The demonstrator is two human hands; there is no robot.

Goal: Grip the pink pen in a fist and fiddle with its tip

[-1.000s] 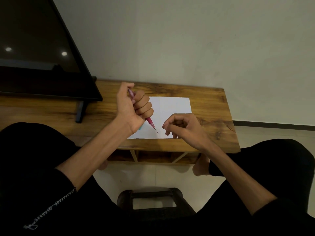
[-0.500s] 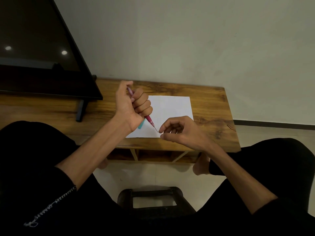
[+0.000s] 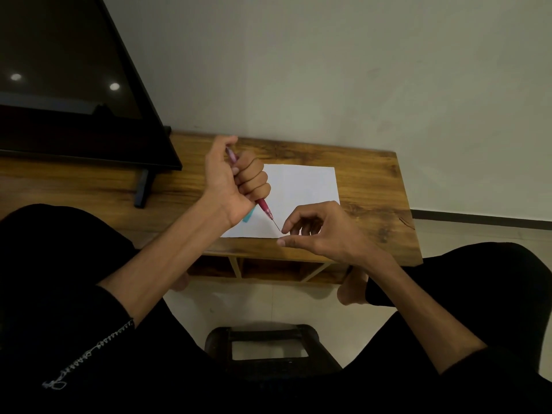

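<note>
Pink mechanical pencil (image 3: 264, 207) gripped in the left hand (image 3: 236, 183), fist curled round its barrel, thin lead pointing down to the right; the right hand (image 3: 316, 231) pinches at the lead tip, thumb and forefinger nearly meeting; both hover over white paper (image 3: 304, 189) on a wooden table (image 3: 373, 180), beside a black television (image 3: 65, 85).

The left hand (image 3: 236, 186) holds a pink pen (image 3: 264, 208) in a fist, tip slanting down. The right hand (image 3: 322, 231), fingers curled, has its fingertips at that thin tip, above white paper (image 3: 307, 186) on the wooden tabletop (image 3: 373, 186).
</note>
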